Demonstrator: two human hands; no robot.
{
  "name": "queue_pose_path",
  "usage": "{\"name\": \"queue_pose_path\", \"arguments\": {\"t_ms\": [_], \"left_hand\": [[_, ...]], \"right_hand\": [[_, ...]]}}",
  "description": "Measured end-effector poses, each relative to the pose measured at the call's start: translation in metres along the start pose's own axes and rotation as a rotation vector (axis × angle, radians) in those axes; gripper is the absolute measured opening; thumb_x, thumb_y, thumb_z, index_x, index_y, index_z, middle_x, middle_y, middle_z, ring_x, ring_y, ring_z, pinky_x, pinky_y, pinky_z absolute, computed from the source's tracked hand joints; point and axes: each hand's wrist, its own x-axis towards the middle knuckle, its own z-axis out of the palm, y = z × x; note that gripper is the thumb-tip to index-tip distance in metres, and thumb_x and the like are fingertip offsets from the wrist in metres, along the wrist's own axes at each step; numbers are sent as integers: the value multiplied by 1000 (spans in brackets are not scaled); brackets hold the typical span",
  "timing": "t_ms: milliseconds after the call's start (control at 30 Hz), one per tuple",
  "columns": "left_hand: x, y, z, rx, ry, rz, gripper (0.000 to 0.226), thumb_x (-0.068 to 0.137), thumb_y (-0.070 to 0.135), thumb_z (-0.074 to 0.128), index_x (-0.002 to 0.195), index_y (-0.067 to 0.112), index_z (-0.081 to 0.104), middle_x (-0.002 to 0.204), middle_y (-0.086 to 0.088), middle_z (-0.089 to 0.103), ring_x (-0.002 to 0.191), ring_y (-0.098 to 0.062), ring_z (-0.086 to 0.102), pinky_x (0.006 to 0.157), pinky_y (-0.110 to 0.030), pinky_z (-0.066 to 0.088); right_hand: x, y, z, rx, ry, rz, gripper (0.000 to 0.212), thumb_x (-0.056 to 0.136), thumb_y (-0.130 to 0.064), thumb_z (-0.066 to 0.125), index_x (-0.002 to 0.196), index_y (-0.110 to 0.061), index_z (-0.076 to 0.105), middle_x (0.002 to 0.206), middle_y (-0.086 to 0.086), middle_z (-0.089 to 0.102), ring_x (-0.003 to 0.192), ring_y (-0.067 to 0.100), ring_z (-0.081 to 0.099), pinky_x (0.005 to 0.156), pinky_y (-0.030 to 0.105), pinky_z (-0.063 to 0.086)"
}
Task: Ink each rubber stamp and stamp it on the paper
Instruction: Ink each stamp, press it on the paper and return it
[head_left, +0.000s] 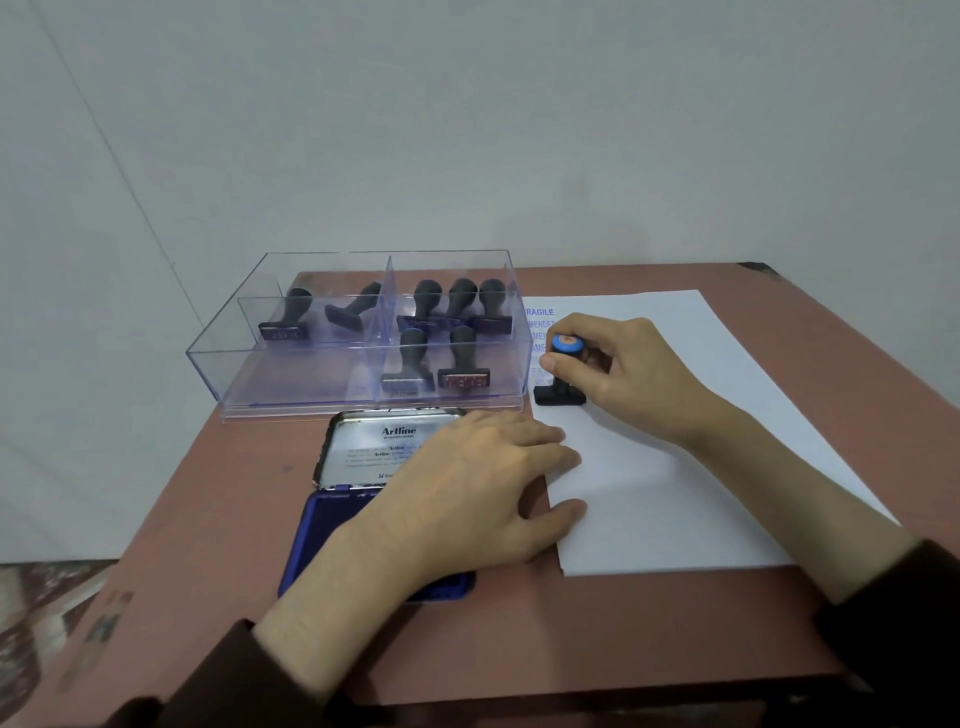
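our right hand (618, 364) curls its fingers around a black blue-capped rubber stamp (562, 375) standing on the white paper sheet (675, 467); our left hand (483, 488) lies flat, fingers straight, on the paper's edge.

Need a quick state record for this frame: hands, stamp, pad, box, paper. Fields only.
right hand: grips stamp by its handle, base down on paper near the left edge
left hand: flat, fingertips on paper's left edge, palm over ink pad
ink pad: open, lid raised
clear box: spare stamps, two in left compartment, five in right
imprints: blue column at paper's top left, top one reads FRAGILE
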Motion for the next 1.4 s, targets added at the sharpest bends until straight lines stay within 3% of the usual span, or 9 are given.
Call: {"name": "queue_pose_path", "arguments": {"t_ms": [133,367,767,833,933,1033,1233,1400], "left_hand": [[0,0,-1,-1,-12,-6,42,82,49,46,102,19,69,99,3,70,92,-19,64,79,-33,52],[0,1,-2,14,-25,-10,43,83,49,44,102,20,69,96,3,69,93,-19,64,81,-33,51],[0,3,-3,20,-26,-11,44,82,49,44,103,20,69,101,4,70,95,-18,65,84,-30,51],[0,3,-3,22,-26,-11,44,81,49,44,102,20,69,101,4,70,95,-18,65,84,-29,51],[1,3,-3,12,-33,-6,43,82,48,44,101,19,69,97,3,70,93,-19,65,83,-30,51],[1,3,-3,25,-33,-8,43,82,48,44,101,19,69,96,3,69,92,-19,65,82,-31,51],[1,2,-2,38,-36,-5,43,82,49,43,101,20,69,96,4,69,91,-18,64,81,-31,49],[1,1,-1,18,-28,-10,43,80,49,44,101,21,70,97,4,70,91,-19,65,80,-28,51]], "right_hand": [[0,0,1,-6,10,-7,18,88,-13,62,77,-2,53,60,9,42,54,12,30,51,14,28],[0,1,3,-29,19,-24,18,88,-13,62,78,-1,52,60,18,44,54,13,28,51,16,28],[-1,1,1,44,17,9,16,89,-16,61,81,-5,54,64,18,49,54,12,34,55,20,33],[5,0,-5,164,125,36,16,88,-19,62,82,-5,56,69,15,55,60,27,44,60,29,40],[12,-5,-13,229,252,20,21,87,-22,58,83,-2,54,70,1,56,66,33,50,63,35,42],[12,-6,-9,185,215,-3,20,88,-22,59,82,-3,55,72,11,58,67,35,49,62,37,42],[10,-3,-7,109,191,26,16,89,-19,62,84,-5,57,73,20,59,66,33,51,61,32,42],[9,-7,-7,97,177,60,15,89,-20,62,83,-6,57,70,18,59,62,28,49,57,19,38]]}}
